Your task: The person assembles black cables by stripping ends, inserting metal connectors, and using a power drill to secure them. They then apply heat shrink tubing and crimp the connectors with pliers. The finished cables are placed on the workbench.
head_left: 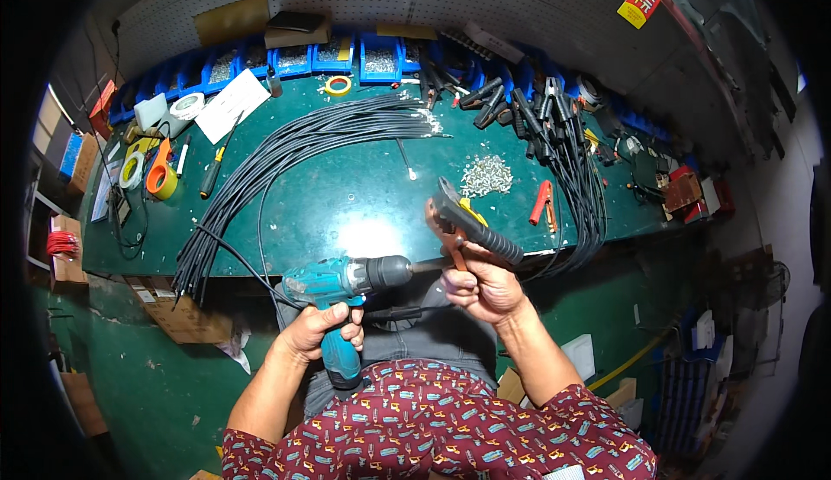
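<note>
My left hand is wrapped round the grip of a teal cordless drill, its black chuck pointing right. A dark bit reaches from the chuck to a black-handled battery clamp with copper-coloured metal. My right hand grips this clamp just beyond the table's front edge; whether the bit touches it is hard to tell. A thin black cable runs down past the drill by my left hand. Close to the clamp, small metal screws lie in a pile, with a red-handled clamp to their right.
A thick bundle of black cables curves across the green table. Several black clamps with cables lie at the right. Blue bins line the back. A screwdriver and tape rolls lie at the left.
</note>
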The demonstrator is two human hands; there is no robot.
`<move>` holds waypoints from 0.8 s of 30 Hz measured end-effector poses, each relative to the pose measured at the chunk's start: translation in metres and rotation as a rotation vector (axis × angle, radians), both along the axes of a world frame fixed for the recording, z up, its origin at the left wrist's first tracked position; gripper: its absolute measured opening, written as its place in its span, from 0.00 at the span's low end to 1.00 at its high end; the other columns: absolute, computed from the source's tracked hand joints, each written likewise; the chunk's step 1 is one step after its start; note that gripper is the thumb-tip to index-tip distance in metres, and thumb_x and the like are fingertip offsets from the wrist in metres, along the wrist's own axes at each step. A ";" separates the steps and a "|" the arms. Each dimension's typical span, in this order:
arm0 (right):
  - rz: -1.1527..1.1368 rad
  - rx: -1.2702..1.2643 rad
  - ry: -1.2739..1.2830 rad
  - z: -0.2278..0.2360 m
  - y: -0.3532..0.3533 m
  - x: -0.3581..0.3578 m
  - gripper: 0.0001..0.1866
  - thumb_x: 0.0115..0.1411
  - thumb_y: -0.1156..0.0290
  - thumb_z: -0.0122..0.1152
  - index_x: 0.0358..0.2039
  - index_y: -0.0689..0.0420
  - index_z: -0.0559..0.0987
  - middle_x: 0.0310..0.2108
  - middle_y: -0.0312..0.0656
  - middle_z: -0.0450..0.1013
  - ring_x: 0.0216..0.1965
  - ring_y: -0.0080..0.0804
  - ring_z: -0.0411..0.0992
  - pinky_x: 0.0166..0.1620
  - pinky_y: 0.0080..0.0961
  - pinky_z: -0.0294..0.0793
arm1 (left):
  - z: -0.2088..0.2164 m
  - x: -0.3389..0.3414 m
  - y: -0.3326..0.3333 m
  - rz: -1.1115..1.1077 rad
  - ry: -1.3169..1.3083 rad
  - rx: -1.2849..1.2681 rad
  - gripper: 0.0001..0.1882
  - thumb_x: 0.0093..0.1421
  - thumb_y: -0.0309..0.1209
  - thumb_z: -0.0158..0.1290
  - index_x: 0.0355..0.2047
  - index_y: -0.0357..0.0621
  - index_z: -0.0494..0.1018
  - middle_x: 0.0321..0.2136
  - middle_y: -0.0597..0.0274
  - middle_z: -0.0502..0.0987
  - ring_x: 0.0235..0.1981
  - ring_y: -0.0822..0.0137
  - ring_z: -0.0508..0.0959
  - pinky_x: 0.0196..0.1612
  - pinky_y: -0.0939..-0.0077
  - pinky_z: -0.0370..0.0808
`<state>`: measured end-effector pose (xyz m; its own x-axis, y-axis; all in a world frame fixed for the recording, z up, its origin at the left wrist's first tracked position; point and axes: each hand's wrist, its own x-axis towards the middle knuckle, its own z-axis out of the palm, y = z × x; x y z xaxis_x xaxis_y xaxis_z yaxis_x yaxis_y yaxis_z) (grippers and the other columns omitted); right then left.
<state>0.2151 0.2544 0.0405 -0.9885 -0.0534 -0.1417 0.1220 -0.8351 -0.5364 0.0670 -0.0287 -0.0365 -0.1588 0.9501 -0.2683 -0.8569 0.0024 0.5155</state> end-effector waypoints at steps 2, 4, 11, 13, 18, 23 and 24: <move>-0.050 -0.084 -0.051 0.004 -0.009 0.003 0.14 0.74 0.64 0.49 0.58 0.47 0.72 0.21 0.28 0.57 0.23 0.17 0.53 0.24 0.13 0.52 | -0.003 0.001 -0.001 0.003 0.044 0.005 0.20 0.64 0.47 0.61 0.40 0.41 0.76 0.24 0.64 0.74 0.29 0.61 0.77 0.39 0.61 0.77; -0.051 -0.069 -0.042 0.006 -0.012 0.004 0.14 0.75 0.63 0.49 0.57 0.47 0.72 0.21 0.28 0.56 0.23 0.17 0.52 0.24 0.13 0.52 | -0.004 0.001 -0.003 -0.003 0.060 0.019 0.20 0.64 0.47 0.61 0.39 0.41 0.76 0.24 0.64 0.74 0.28 0.61 0.77 0.39 0.61 0.77; -0.121 -0.077 -0.084 0.018 -0.023 0.008 0.13 0.75 0.61 0.47 0.53 0.55 0.71 0.21 0.27 0.56 0.21 0.15 0.52 0.24 0.13 0.53 | -0.006 -0.002 -0.004 -0.016 0.076 0.038 0.18 0.65 0.44 0.60 0.40 0.39 0.77 0.25 0.62 0.75 0.31 0.60 0.79 0.41 0.60 0.78; -0.120 -0.114 -0.110 0.022 -0.024 0.010 0.13 0.76 0.61 0.47 0.52 0.55 0.71 0.21 0.26 0.56 0.21 0.15 0.52 0.24 0.13 0.53 | 0.001 -0.001 -0.004 -0.001 0.136 0.001 0.18 0.65 0.44 0.61 0.38 0.39 0.77 0.25 0.63 0.75 0.31 0.60 0.79 0.41 0.60 0.78; -0.160 -0.243 -0.154 0.025 -0.027 0.011 0.17 0.77 0.61 0.44 0.56 0.57 0.73 0.20 0.26 0.56 0.20 0.15 0.52 0.22 0.13 0.54 | 0.001 0.000 -0.001 0.038 0.310 -0.110 0.19 0.61 0.44 0.64 0.36 0.39 0.77 0.24 0.61 0.75 0.29 0.58 0.78 0.39 0.59 0.78; -0.162 -0.280 -0.137 0.011 -0.026 0.017 0.17 0.77 0.60 0.43 0.57 0.56 0.72 0.21 0.26 0.56 0.19 0.14 0.51 0.21 0.12 0.52 | 0.008 -0.011 0.004 0.036 0.441 -0.213 0.21 0.57 0.44 0.67 0.34 0.37 0.77 0.22 0.61 0.75 0.26 0.62 0.78 0.36 0.62 0.79; -0.182 -0.249 -0.128 0.009 -0.026 0.016 0.17 0.77 0.60 0.43 0.57 0.56 0.73 0.21 0.26 0.56 0.20 0.14 0.51 0.22 0.12 0.53 | 0.011 -0.011 0.005 0.031 0.412 -0.217 0.22 0.57 0.45 0.67 0.35 0.37 0.77 0.22 0.61 0.75 0.26 0.62 0.78 0.36 0.62 0.79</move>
